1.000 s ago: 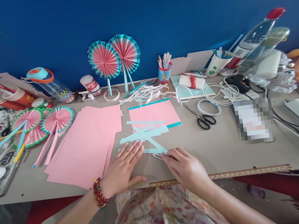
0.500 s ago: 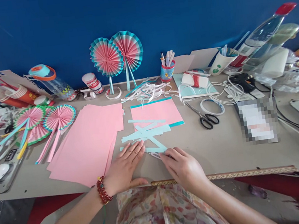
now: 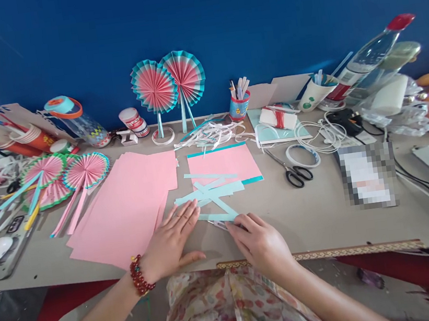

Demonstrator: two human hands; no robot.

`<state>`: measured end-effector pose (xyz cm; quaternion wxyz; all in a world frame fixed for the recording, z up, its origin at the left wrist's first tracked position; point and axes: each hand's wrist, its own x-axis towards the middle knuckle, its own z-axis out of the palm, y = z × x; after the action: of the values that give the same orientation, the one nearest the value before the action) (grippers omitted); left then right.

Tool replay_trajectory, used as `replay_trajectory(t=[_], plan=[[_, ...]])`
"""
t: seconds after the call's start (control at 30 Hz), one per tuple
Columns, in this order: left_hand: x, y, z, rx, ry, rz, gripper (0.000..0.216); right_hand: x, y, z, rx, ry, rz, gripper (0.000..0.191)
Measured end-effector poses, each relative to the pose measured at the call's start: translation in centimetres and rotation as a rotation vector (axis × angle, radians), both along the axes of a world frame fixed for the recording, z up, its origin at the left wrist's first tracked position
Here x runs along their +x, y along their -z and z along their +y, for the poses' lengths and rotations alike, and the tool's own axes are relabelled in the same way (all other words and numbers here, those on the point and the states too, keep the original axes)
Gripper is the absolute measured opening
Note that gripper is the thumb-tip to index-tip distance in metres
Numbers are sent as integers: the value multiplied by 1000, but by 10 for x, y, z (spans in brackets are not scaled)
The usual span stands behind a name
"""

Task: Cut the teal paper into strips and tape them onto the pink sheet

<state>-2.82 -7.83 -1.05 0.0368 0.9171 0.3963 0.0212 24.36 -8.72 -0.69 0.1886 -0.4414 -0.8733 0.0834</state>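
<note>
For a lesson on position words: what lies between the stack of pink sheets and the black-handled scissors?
In the head view, a blue-edged pink sheet and pale blue strips, some overlapping the sheet, lie between stack and scissors.

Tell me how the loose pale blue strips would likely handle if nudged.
The pale blue strips look narrow and paper-thin, so probably light and floppy. They cross loosely, so pushing one may drag others. Some overlap the smooth-looking pink sheet, where they might slide easily.

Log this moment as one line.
left hand: palm down, near blue strips | right hand: fingers curled, near blue strips | scissors: lying on table
</note>
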Motion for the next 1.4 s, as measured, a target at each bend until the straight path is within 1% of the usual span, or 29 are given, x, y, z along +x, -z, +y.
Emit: replay_trajectory(t=[0.1, 0.3, 0.6, 0.73, 0.87, 1.0, 1.13, 1.3, 1.4], plan=[[-4, 2, -2, 21, -19, 25, 95, -1, -1, 1, -4, -1, -5, 26], [-3, 6, -4, 16, -26, 18, 101, -4, -1, 3, 17, 0, -5, 26], [-4, 7, -4, 9, -26, 34, 102, -13, 4, 2, 12, 6, -8, 27], [-4, 7, -4, 9, -27, 29, 103, -17, 2, 2, 24, -2, -11, 27], [-4, 7, -4, 16, -24, 15, 102, -19, 0, 2, -2, -18, -27, 26], [-2, 6, -5, 37, -32, 26, 103, -20, -2, 4, -13, -2, -22, 22], [8, 7, -4, 51, -52, 25, 105, -11, 0, 10, 1, -10, 3, 23], [34, 14, 3, 41, -51, 24, 108, 17, 0, 25, -3, -52, 24, 24], [44, 14, 4, 59, -76, 11, 103, 29, -2, 33, -21, -79, 32, 26]])
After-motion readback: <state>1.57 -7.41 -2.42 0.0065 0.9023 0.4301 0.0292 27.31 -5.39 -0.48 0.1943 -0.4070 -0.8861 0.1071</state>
